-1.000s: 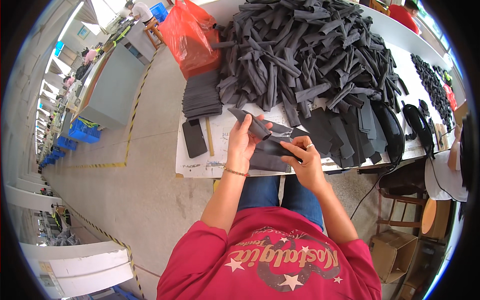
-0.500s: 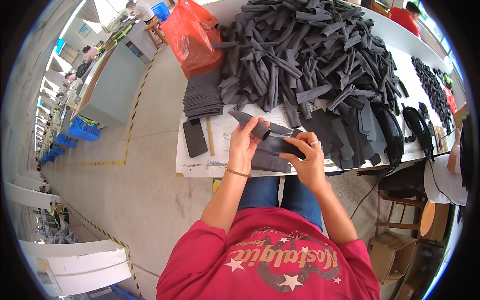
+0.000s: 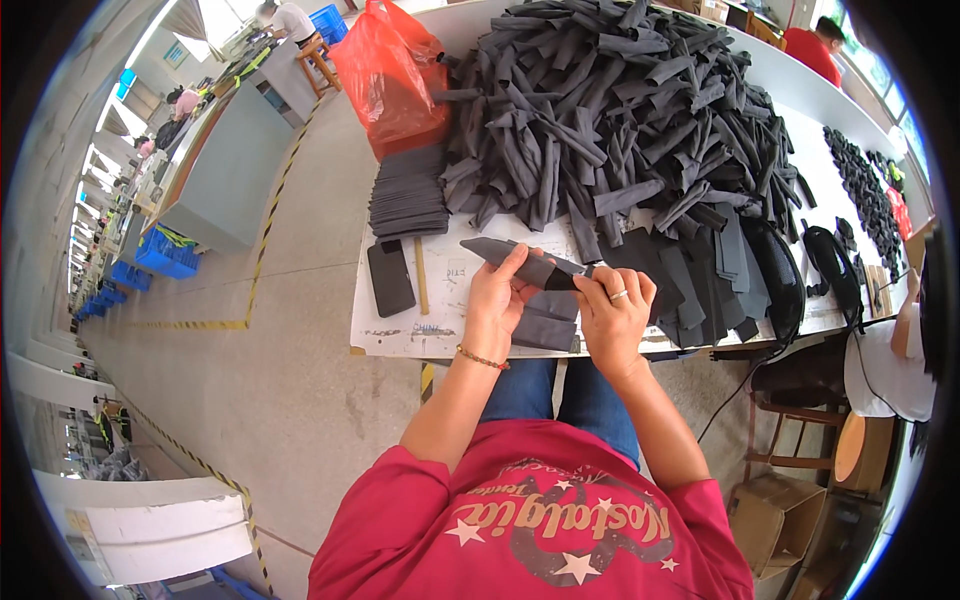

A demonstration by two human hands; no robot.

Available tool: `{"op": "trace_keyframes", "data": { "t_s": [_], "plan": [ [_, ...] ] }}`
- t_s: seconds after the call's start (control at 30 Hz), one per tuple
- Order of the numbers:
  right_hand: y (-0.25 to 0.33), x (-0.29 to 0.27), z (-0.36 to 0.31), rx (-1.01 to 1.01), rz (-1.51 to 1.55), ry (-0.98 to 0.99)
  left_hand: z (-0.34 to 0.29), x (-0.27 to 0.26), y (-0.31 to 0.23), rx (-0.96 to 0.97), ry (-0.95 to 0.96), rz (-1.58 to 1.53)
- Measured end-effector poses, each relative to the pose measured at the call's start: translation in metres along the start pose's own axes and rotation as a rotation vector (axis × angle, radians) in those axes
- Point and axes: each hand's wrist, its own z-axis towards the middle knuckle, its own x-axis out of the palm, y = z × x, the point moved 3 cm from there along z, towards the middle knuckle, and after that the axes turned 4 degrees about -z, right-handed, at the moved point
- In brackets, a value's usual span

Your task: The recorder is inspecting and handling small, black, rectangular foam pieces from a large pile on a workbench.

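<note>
Black phone [image 3: 391,278] and thin yellowish stick [image 3: 421,276] are lying left of the hands. Left hand [image 3: 494,300] is gripping the dark grey fabric piece [image 3: 538,268] around its middle, thumb on top, above the white table [image 3: 388,338]. Its long axis is running left to right, dipping slightly toward the wearer. Right hand [image 3: 613,312] is pinching the right end, being the nearer hand there. Flat dark pieces [image 3: 650,262] are lying farther right.
</note>
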Motion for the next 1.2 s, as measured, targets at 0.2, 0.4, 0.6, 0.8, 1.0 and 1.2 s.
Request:
{"op": "trace_keyframes", "data": {
  "t_s": [0.2,0.4,0.6,0.8,1.0,1.2],
  "plan": [
    [0.009,0.008,0.002,0.003,-0.085,-0.020,-0.015,0.015,0.004,0.135,0.002,0.049],
    [0.032,0.014,0.004,0.192,0.154,0.082,-0.017,0.028,0.004,0.181,0.302,-0.079],
    [0.022,0.016,-0.013,0.084,0.327,0.167,-0.017,0.017,0.011,0.240,0.434,0.015],
    [0.019,0.004,0.001,0.108,0.329,0.324,-0.018,0.013,0.006,0.162,0.309,-0.174],
    [0.013,0.009,0.001,0.000,0.419,0.390,-0.025,0.027,0.035,0.132,0.411,-0.135],
    [0.001,0.006,-0.003,0.074,0.426,0.469,-0.021,0.020,0.037,0.057,0.324,-0.171]
  ]
}}
